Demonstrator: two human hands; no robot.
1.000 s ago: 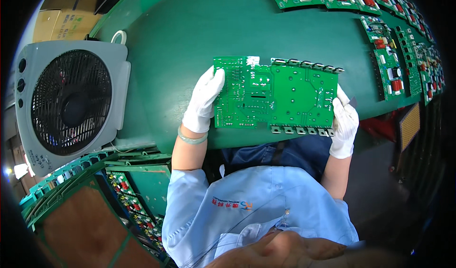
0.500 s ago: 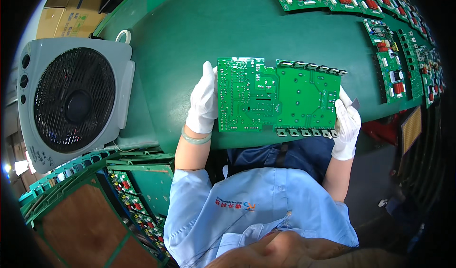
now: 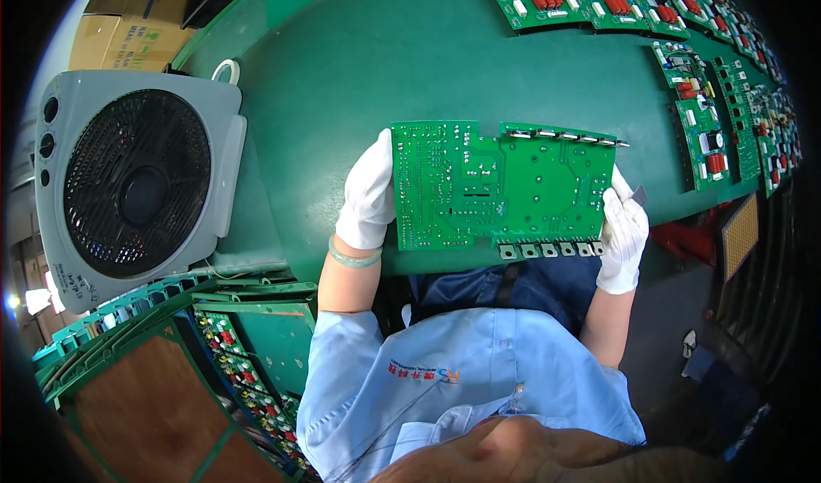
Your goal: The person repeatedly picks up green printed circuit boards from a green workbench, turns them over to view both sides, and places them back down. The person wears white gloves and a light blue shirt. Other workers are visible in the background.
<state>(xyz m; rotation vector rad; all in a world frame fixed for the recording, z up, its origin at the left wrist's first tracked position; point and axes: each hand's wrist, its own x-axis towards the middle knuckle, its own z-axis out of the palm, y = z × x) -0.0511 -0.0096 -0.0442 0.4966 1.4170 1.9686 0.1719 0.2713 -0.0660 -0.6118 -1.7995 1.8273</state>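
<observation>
A large green circuit board (image 3: 547,188) is held up in front of me, solder side facing up. Rows of metal-tabbed parts stick out along its far and near edges on the right half. My left hand (image 3: 368,194), in a white glove, grips the board's left edge; its fingertips go partly out of sight behind it. On the right edge, my right hand (image 3: 624,235), gloved in white too, holds the board near the lower corner. A small dark grey flat piece (image 3: 640,195) shows by the right fingers; how it is held is unclear.
Under the board lies a green tabletop (image 3: 342,72). A grey box fan (image 3: 141,188) stands at the left, with a white ring (image 3: 227,72) behind it. Populated circuit boards (image 3: 701,124) line the far right. Cardboard boxes (image 3: 128,38) sit far left; a rack of boards (image 3: 244,372) is lower left.
The board has come slightly nearer to my body and tilted a little, with both hands still on it. My left hand has shifted down with it.
</observation>
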